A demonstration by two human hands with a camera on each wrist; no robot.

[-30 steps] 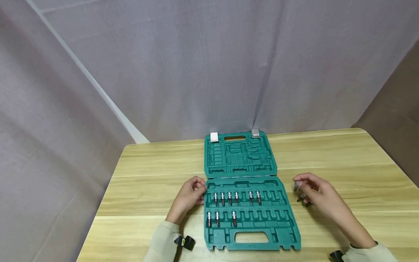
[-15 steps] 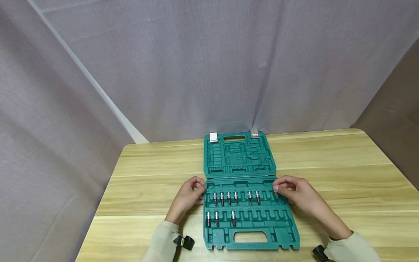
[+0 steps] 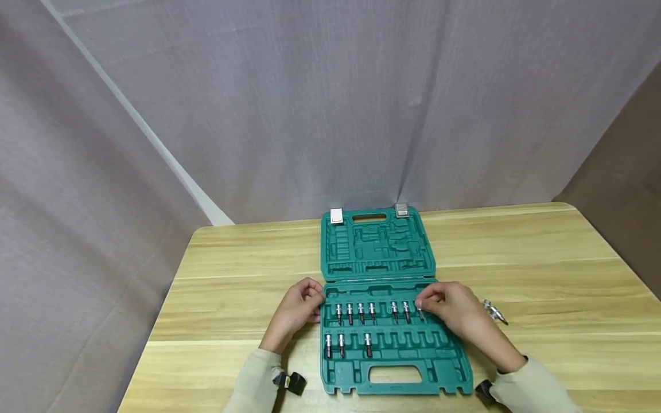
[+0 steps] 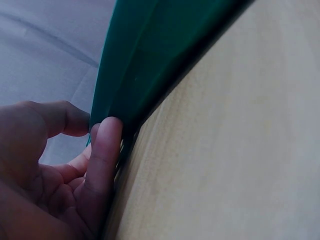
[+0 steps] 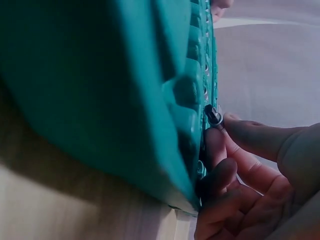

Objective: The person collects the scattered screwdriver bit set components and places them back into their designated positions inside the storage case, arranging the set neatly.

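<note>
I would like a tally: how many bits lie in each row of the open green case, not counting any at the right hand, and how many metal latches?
Far-row bits: 6
Near-row bits: 3
Metal latches: 2
Total: 11
Not counted: anything held or hidden by the right hand.

Soft, even light across the case [image 3: 396, 389], bits [image 3: 368, 339] glinting inside it! Shadow pooling just left of it; both wrist views dimmer, the right one blurring the case's near side.
</note>
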